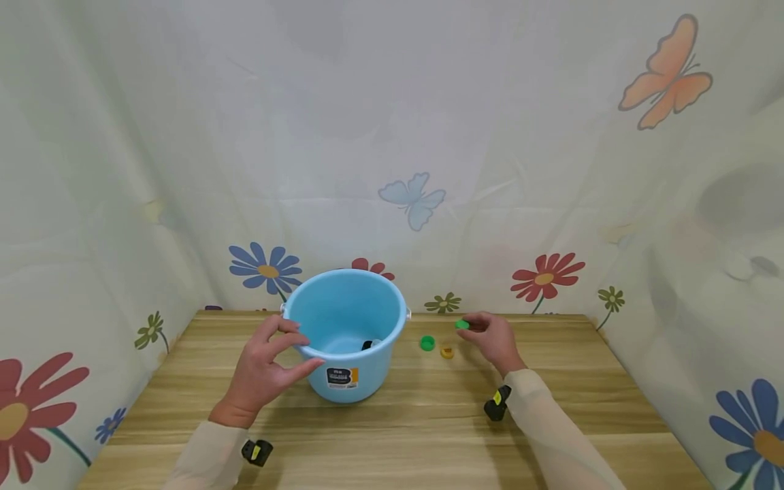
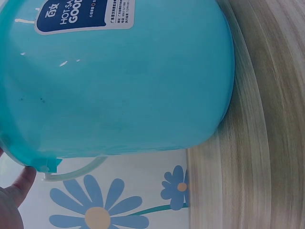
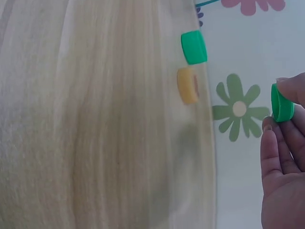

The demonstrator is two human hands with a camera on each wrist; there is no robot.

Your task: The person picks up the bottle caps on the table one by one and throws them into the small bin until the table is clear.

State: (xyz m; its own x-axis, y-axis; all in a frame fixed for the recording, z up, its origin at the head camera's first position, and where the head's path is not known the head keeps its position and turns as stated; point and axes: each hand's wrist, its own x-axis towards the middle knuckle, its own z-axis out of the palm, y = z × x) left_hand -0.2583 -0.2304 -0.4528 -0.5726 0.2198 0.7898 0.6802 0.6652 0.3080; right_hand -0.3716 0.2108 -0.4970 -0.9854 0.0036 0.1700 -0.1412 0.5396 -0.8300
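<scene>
The right hand (image 1: pixel 495 338) pinches a green cap (image 1: pixel 462 324) between thumb and fingertips, the cap lying at the far left end of that hand, off the wooden table (image 1: pixel 429 435). The left hand (image 1: pixel 263 364) holds the near left rim of a blue bucket (image 1: pixel 349 378), its fingers curved over the edge and its thumb along the outside; a fingertip shows close to the handle's joint in the left wrist view. A second green cap (image 1: pixel 427 343) lies on the table between the bucket and the right hand, with a yellow cap (image 1: pixel 447 352) just beside it, nearer and to the right. Inside the bucket sit a black item (image 1: pixel 367 345) and a whitish one (image 1: pixel 376 342), both partly hidden. Beyond the table hangs a pale cloth (image 1: pixel 318 122) printed with flowers and butterflies.
</scene>
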